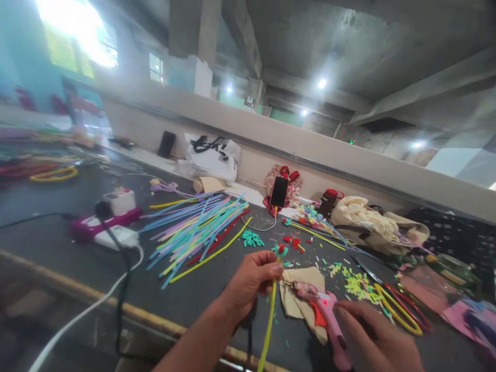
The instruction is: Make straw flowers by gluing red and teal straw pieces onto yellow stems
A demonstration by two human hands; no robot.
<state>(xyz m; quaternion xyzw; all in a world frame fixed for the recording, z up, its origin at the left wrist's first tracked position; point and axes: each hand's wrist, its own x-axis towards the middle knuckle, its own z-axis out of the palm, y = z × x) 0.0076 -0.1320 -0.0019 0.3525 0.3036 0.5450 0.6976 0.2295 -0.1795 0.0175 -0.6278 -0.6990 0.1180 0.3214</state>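
Note:
My left hand [253, 281] is closed in a pinch around a yellow fuzzy stem [268, 330], just under its top end. A small flower shape [280, 250] with teal pieces and a red middle sits at that end. Right of the stem, a pink hot glue gun [323, 309] with an orange trigger lies partly on a beige cloth [290, 299], its nozzle toward my left hand. My right hand [377, 336] is beside the gun's handle, slightly blurred. Its thumb and fingertips are close together; whatever they hold, if anything, is hidden.
Cut yellow pieces [360, 285], teal pieces [252, 238] and red pieces [292, 241] lie on the dark table. Long coloured pipe cleaners [201, 227] spread at left, near a power strip [106, 225] with cables. Scissors [366, 269] lie right; a phone [279, 191] stands behind.

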